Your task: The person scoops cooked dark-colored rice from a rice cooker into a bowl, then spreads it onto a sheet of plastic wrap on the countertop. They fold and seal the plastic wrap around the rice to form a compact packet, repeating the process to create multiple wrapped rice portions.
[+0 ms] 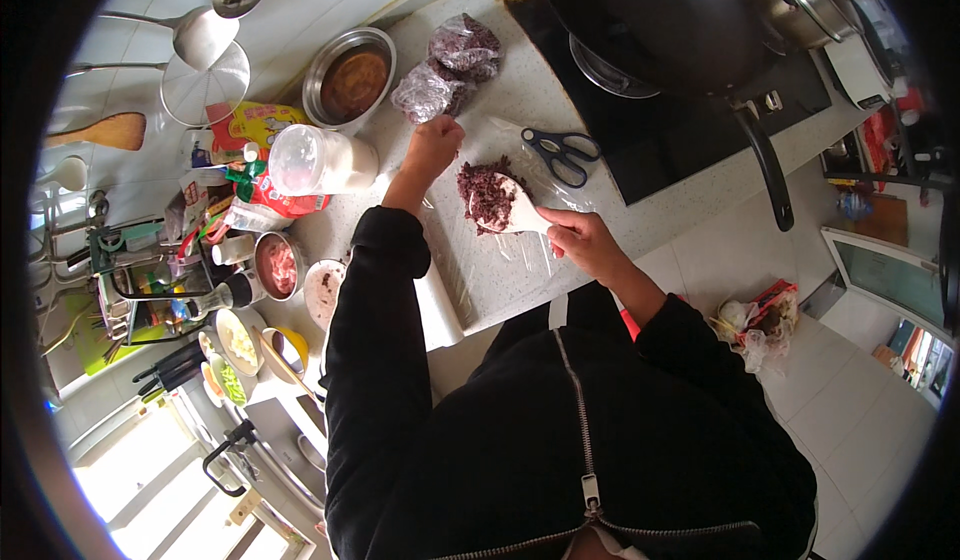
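Note:
My right hand (pixel 589 245) grips the handle of a white rice paddle (pixel 523 213). The paddle's blade rests on a loose heap of dark purple cooked rice (pixel 480 185), which lies on clear cling film (pixel 517 252) spread over the counter. My left hand (pixel 435 147) is over the counter beyond the heap, fingers curled; whether they pinch anything is hidden. Just past it sit cling-film-wrapped bundles of the dark rice (pixel 465 42). Dark-handled scissors (pixel 562 156) lie right of the heap. A cling film roll (pixel 436 308) is partly under my left sleeve.
A black wok (pixel 652 19) stands on the hob (pixel 675 140), its handle (pixel 765 170) jutting over the counter edge. Left are a metal bowl of brown liquid (pixel 354 79), a plastic tub (pixel 322 161), a bowl of pink meat (pixel 279 266) and a plate of chopped food (pixel 240 341).

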Motion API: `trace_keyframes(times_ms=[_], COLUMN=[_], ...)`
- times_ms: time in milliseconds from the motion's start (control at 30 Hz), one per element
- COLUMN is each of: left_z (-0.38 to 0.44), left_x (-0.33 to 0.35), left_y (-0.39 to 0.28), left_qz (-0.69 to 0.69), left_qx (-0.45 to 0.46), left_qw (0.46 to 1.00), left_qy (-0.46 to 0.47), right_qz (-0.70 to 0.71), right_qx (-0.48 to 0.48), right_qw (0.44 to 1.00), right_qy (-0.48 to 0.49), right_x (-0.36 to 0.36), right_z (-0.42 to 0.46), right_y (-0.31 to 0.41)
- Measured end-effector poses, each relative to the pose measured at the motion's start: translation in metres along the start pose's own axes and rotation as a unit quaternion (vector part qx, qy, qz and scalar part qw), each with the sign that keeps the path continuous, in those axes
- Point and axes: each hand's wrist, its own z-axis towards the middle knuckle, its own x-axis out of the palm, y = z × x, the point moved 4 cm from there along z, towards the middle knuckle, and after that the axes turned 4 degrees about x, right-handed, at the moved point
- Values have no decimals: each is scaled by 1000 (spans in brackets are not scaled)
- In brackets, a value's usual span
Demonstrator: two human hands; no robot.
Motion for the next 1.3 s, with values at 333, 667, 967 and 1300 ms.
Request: trace_keyframes(times_ms=[333, 667, 967, 1300], left_z=[1, -12, -18, -16], left_x=[0, 0, 3, 0], left_y=[-1, -11, -19, -20], left_qz=[-33, -143, -203, -219], left_qx=[-13, -143, -195, -209], left_qw=[999, 977, 955, 946], left_qy=[2, 64, 95, 113], right_qz=[58, -24, -135, 130], right_qx=[107, 27, -6, 73], right_qw=[992, 999, 990, 989], right_qy=[-30, -39, -34, 0], right_x=[-12, 19, 40, 19], right_z=[-7, 8, 33, 12], right_y=[18, 57, 59, 24])
